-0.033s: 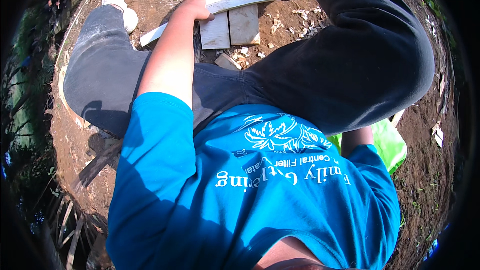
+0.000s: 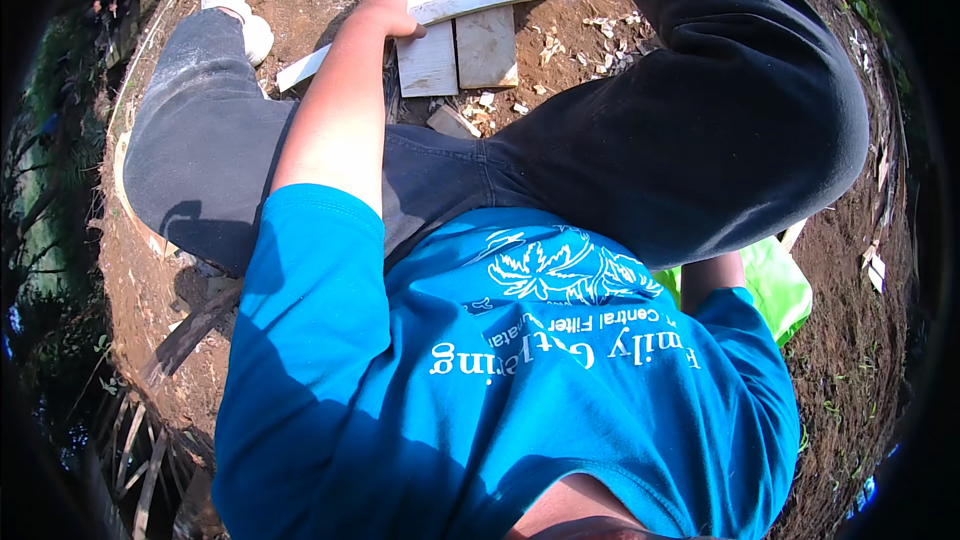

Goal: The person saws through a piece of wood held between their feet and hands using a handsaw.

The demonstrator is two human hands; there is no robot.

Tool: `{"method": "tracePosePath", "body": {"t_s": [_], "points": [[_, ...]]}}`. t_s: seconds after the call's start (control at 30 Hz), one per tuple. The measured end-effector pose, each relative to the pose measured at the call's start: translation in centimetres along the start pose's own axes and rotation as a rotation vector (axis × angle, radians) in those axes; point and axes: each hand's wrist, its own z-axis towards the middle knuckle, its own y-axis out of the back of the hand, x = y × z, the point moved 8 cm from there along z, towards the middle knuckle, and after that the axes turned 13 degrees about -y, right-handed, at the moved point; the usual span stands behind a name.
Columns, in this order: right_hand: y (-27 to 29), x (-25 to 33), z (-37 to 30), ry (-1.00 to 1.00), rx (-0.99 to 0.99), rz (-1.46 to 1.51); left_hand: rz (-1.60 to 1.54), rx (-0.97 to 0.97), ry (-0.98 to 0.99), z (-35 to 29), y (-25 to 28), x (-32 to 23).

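A long, pale wooden slat point(image 2: 490, 0) lies aslant across two short flat boards, a whitish one point(image 2: 428, 65) and a browner one point(image 2: 486, 52) to its right. My left hand point(image 2: 388, 12) is over the slat at the whitish board's left edge, its fingers on the far side and its thumb on the near side, holding it down. The slat's left end sticks out past my left forearm. My right forearm point(image 2: 714, 274) goes down behind my right thigh beside a bright green bag or cloth point(image 2: 778, 285); my right hand is hidden there.
A small wood block point(image 2: 453, 122) and scattered chips point(image 2: 605, 30) lie on the brown soil between my bent legs. My shoes point(image 2: 245, 20) stand on either side of the boards. Sticks point(image 2: 140, 460) and a dark branch point(image 2: 190, 335) lie at the lower left.
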Motion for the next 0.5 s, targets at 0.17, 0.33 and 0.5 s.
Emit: {"method": "tracePosePath", "body": {"t_s": [0.17, 0.33, 0.5], "points": [[-1.5, 0.0, -1.2, 0.024, 0.035, -0.149, -0.003, -0.257, -0.165, 1.3, 2.4, 3.7], [-6.6, 3.7, -3.5, 0.205, 0.190, -0.290, 0.215, -0.226, -0.154, 0.9, 1.7, 4.9], [-18.3, 8.8, -4.0, 0.253, 0.642, -0.270, 0.030, -0.523, 0.217, -1.8, 0.2, 2.6]]}}
